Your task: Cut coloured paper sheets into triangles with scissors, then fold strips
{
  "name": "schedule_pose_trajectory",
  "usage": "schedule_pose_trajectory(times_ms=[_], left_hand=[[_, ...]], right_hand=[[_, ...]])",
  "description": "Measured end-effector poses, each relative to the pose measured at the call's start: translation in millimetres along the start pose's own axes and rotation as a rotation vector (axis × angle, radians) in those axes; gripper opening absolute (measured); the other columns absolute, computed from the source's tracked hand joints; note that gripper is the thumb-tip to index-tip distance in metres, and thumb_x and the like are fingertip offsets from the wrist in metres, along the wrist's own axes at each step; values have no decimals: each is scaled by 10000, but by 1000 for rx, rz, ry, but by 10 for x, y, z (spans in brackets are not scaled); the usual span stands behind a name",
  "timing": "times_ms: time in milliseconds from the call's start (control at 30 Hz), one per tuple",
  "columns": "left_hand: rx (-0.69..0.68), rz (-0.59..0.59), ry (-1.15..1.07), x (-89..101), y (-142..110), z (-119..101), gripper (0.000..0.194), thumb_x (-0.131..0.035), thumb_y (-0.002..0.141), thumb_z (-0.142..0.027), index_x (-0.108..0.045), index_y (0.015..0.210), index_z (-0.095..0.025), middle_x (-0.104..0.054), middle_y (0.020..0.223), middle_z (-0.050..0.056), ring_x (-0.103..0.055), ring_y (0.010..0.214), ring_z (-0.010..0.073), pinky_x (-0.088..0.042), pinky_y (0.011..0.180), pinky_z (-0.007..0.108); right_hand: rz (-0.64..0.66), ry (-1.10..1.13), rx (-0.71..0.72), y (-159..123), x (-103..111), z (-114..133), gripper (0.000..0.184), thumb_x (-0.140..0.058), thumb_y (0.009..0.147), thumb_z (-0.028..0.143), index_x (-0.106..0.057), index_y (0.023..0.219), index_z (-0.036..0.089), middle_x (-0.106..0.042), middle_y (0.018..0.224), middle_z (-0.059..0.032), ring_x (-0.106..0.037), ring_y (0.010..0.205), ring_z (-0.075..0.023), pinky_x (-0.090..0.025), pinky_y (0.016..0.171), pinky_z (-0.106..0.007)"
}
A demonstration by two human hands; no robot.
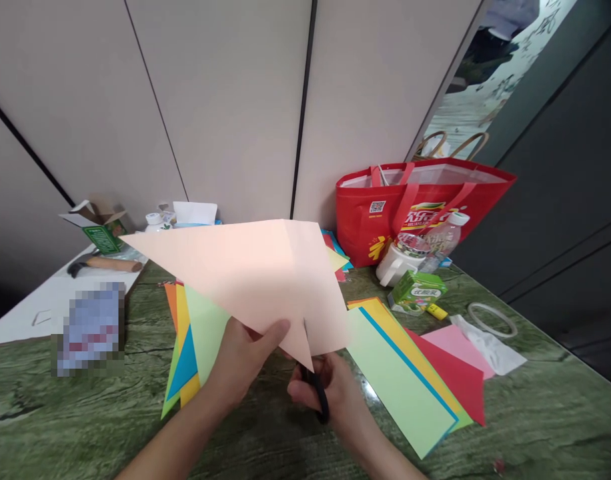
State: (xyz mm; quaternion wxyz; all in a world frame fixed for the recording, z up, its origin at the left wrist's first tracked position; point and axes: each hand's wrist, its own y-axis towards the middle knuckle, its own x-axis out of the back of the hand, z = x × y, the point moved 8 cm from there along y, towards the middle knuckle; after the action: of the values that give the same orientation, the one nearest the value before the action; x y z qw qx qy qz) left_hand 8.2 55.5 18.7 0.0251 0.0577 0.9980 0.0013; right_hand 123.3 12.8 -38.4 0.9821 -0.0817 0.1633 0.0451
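Paper: a large, pale peach sheet of paper (250,267) with pointed corners, held up above the green marbled tabletop (265,443), in front of grey panels.
Left hand: the left hand (245,353) has the sheet's lower edge pinched closed, thumb on top and fingers beneath.
Right hand: the right hand (335,390) is curled around the handles of the black-handled scissors (319,400), just below the sheet; how wide the handles are spread is hard to tell.
Scissors: pointing away from the wearer at the sheet's lower edge, where a narrow slit runs inward; the blades are mostly hidden.
Left of the sheet: fanned orange, yellow, green and blue papers (185,360) on the tabletop; farther left, a wooden-handled hammer (108,264) and an open green box (103,233).
Right of the sheet: layered pale green, blue and yellow papers (400,380), beside red and pink papers (455,370).
Behind, right: a red shopping bag (365,220), with a white mug (398,263), clear bottle (445,237) and green drink carton (416,291) before it.
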Motion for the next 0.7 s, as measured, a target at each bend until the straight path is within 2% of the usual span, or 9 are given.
schedule_pose_trajectory(times_ms=[67, 200, 400, 567, 700], left_hand=[[-41, -75, 113, 68, -13, -54, 197, -651, 688, -282, -637, 837, -154, -719, 789, 49, -643, 723, 209, -515, 647, 308], [-128, -150, 303, 131, -51, -211, 172, -616, 703, -278, -655, 808, -147, -726, 807, 58, -649, 770, 219, -506, 691, 298], [-107, -216, 315, 243, -28, -289, 179, -630, 681, -296, -656, 760, -138, -723, 766, 62, -648, 771, 235, -495, 695, 298], [-91, -143, 241, 217, 13, -221, 212, -621, 692, -294, -662, 819, -129, -715, 796, 64, -634, 767, 217, -486, 701, 306], [-45, -110, 143, 180, 22, -169, 189, -638, 673, -274, -660, 788, -126, -714, 817, 68, -630, 761, 203, -486, 699, 299]], right_hand=[[46, 4, 10, -3, -22, -2, 434, -844, 460, 329, -538, 720, 164, -581, 538, 43, -487, 474, -93, -353, 454, -202], [175, 1, -25, -33, -100, -81, 432, -771, 589, 407, -396, 638, 198, -601, 518, 35, -519, 419, -87, -365, 440, -197], [207, 49, -29, -53, -136, -71, 481, -758, 612, 415, -326, 710, 226, -628, 521, 50, -519, 372, -75, -360, 392, -163], [255, 20, 7, -66, -142, 2, 466, -745, 648, 385, -421, 930, 205, -629, 567, 43, -545, 400, -76, -392, 409, -166], [324, 12, 30, -82, -154, 9, 611, -736, 671, 362, -425, 1169, 189, -632, 593, 26, -564, 418, -91, -407, 415, -183]])
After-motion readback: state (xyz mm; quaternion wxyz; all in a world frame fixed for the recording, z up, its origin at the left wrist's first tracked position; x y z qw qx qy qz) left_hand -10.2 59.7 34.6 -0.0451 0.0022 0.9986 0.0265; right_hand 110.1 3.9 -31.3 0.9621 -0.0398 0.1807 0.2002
